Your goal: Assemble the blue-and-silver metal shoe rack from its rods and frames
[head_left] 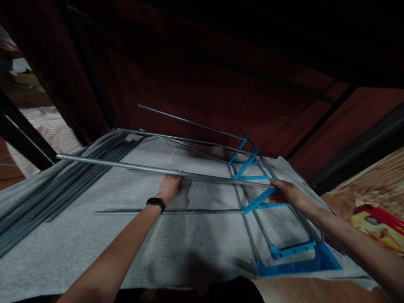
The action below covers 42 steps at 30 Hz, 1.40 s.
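Observation:
A long grey metal tube slants across the middle, its left end raised off the cloth. My left hand, with a black band at the wrist, is closed round this tube near its middle; some of its fingers are hidden. At the tube's right end, my right hand grips a blue plastic bracket, thumb on top by the joint. The bracket belongs to a frame of thin tubes and blue plastic parts. Other tubes stick out leftward from it, such as a lower tube and a far tube.
A bundle of loose grey tubes lies at the left on the pale cloth. The frame's large blue end piece rests near the front edge. Dark red fabric rises behind. A red and yellow package sits at the right.

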Available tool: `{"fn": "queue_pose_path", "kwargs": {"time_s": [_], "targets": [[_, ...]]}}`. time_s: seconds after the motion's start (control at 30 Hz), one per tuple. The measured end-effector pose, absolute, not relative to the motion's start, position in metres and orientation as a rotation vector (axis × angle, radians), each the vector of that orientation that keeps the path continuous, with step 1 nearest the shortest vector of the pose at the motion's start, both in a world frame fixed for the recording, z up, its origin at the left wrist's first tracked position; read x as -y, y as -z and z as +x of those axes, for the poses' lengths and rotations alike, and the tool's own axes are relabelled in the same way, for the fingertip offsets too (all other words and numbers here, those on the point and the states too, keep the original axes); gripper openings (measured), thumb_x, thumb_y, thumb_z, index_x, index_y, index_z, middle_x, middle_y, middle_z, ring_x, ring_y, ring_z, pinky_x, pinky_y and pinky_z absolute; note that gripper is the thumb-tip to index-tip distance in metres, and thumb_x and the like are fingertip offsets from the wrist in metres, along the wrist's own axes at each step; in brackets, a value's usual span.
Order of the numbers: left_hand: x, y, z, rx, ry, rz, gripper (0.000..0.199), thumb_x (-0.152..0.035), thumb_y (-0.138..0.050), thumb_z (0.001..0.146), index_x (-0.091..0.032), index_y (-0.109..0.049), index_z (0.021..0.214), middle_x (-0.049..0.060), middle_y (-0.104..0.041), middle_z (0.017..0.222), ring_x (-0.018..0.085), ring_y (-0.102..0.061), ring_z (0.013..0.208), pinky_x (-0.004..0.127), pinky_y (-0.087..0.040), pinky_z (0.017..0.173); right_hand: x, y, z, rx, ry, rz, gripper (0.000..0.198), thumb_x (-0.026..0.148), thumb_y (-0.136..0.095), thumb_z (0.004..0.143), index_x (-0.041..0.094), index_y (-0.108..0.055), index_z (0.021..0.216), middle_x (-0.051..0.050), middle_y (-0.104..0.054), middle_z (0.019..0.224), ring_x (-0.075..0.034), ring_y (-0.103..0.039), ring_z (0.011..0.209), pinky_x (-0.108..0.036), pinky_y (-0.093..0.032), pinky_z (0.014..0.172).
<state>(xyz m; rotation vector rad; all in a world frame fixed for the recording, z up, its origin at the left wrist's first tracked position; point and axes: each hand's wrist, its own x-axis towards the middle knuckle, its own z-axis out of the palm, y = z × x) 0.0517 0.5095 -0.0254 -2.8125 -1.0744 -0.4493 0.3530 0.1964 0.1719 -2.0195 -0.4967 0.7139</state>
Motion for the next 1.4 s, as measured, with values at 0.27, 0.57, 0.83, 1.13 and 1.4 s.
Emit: {"fn": "queue_pose_path", "kwargs": {"time_s": [0.27,0.57,0.83,1.13,1.4], "targets": [[-0.527,0.004,0.057,0.944,0.342,-2.826,0.042,-0.015,-0.041,0.093,-0.019,-0.057,0.132,0.017,-0.066,0.104,0.029,-0.062,0.097,0.046,-0.042,0.092,-0.199,-0.175,0.349,0.445,-0.699,-2.033,0.017,0.033,-0.054,0.095,0.016,-0.057,0.091,-0.002,-0.063,0.061,-0.016,-0.066,0.053,-0.028,-0.06,0.056],[-0.523,-0.01,0.042,0.647,0.393,-2.743,0.044,-0.014,-0.038,0.095,-0.02,-0.054,0.135,0.011,-0.062,0.094,0.025,-0.057,0.086,0.04,-0.043,0.083,-0.201,-0.179,0.339,0.494,-0.717,-2.009,0.016,0.032,-0.052,0.096,0.017,-0.055,0.089,0.0,-0.061,0.059,-0.015,-0.064,0.05,-0.025,-0.058,0.053],[-0.522,-0.017,0.04,0.601,0.311,-2.755,0.043,-0.012,-0.033,0.096,-0.02,-0.053,0.134,0.011,-0.062,0.097,0.025,-0.057,0.089,0.041,-0.042,0.086,-0.202,-0.188,0.329,0.506,-0.759,-1.996,0.018,0.03,-0.051,0.097,0.018,-0.05,0.084,0.0,-0.06,0.059,-0.014,-0.063,0.052,-0.024,-0.058,0.055],[-0.517,-0.014,0.043,0.684,0.3,-2.785,0.041,-0.019,-0.038,0.097,-0.021,-0.054,0.134,0.009,-0.063,0.096,0.026,-0.057,0.091,0.041,-0.04,0.087,-0.202,-0.18,0.337,0.562,-0.741,-1.986,0.017,0.034,-0.054,0.094,0.019,-0.052,0.088,0.001,-0.056,0.058,-0.015,-0.062,0.05,-0.026,-0.058,0.053],[-0.484,-0.033,0.029,0.903,0.463,-2.867,0.04,-0.017,-0.04,0.095,-0.016,-0.056,0.131,0.016,-0.064,0.116,0.028,-0.057,0.111,0.043,-0.041,0.097,-0.199,-0.182,0.337,0.611,-0.746,-2.003,0.018,0.036,-0.052,0.095,0.018,-0.054,0.09,-0.001,-0.061,0.062,-0.016,-0.064,0.053,-0.026,-0.057,0.054]]}}
